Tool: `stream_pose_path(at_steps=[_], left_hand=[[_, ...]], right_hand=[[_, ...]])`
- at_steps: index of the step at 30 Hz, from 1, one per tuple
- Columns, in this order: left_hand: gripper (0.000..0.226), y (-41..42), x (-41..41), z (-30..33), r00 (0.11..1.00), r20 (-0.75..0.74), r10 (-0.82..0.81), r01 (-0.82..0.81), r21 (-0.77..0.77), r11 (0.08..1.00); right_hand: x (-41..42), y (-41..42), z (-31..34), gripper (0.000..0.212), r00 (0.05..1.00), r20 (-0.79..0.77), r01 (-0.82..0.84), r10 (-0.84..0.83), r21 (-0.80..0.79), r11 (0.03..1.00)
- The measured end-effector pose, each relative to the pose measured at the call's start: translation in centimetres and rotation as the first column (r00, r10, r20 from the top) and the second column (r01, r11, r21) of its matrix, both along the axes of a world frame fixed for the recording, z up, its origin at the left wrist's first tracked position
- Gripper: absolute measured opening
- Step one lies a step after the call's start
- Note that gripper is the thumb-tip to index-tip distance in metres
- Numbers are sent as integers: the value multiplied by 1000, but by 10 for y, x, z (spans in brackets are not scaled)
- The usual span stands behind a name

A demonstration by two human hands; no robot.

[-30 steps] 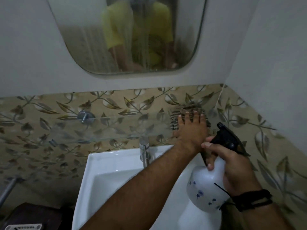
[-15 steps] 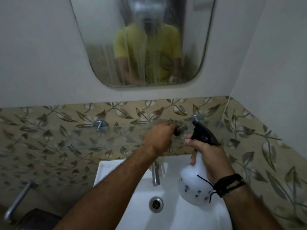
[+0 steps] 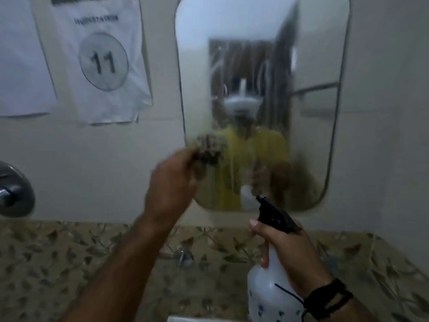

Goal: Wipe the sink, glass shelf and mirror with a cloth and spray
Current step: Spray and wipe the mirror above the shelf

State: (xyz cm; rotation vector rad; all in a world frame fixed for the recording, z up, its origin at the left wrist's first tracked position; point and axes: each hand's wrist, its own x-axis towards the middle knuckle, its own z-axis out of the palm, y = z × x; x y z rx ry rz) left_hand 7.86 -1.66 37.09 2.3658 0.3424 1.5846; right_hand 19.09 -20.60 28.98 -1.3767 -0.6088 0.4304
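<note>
A rounded mirror (image 3: 260, 54) hangs on the white wall, streaked and misted with wet runs. My left hand (image 3: 173, 180) is raised at the mirror's lower left edge and is shut on a dark patterned cloth (image 3: 207, 151), blurred by motion. Whether the cloth touches the glass I cannot tell. My right hand (image 3: 287, 254) is lower right and grips a white spray bottle (image 3: 269, 289) with a black trigger head, its nozzle aimed up toward the mirror's bottom edge. The glass shelf is barely visible over the leaf tiles. Only a sliver of the white sink (image 3: 183, 319) shows at the bottom.
Two paper sheets are taped to the wall left of the mirror, one marked 11 (image 3: 103, 61). A chrome wall valve (image 3: 12, 191) sits at the far left. A chrome shelf mount (image 3: 184, 255) juts from the leaf-patterned tile band. A side wall closes in on the right.
My left hand lifted the cloth from the glass shelf up to the mirror's lower left. The view tilted upward, so the sink dropped almost out of frame. The spray bottle rose slightly.
</note>
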Motion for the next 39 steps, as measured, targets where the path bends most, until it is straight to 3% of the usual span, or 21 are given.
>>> stream_pose_path(at_steps=[3,5,8,10,12,16,23,28,34,39], left_hand=[[32,23,0,82,933,344,108,-201,249,947],[36,40,13,129,889,432,153,-306,311,900],[47,62,44,164,943,222,249,-312,327,892],[54,72,59,164,969,21,247,-239,346,907],[51,76,65,160,977,-54,207,-178,329,927],[47,72,63,172,995,41,93,-101,393,914],[57,95,80,214,987,-26,157,-136,380,915],[69,95,99,195,966,-14,258,-232,388,892],[69,99,115,249,961,11,275,-255,408,877],[67,94,111,184,970,32,243,-234,417,878]], right_hand=[[0,10,25,7,999,33,-35,34,25,999],[0,15,40,10,997,56,-46,45,26,999],[2,24,65,6,994,100,-47,40,71,996],[4,29,88,8,988,151,-56,37,120,991],[10,35,115,16,974,225,-65,28,156,986],[26,50,180,26,949,314,-90,19,211,973],[44,75,260,24,873,487,-82,-23,193,978],[52,84,263,26,870,490,-46,-51,184,982],[61,84,254,33,884,465,-57,-47,207,977],[61,80,238,22,888,460,-98,-16,221,970]])
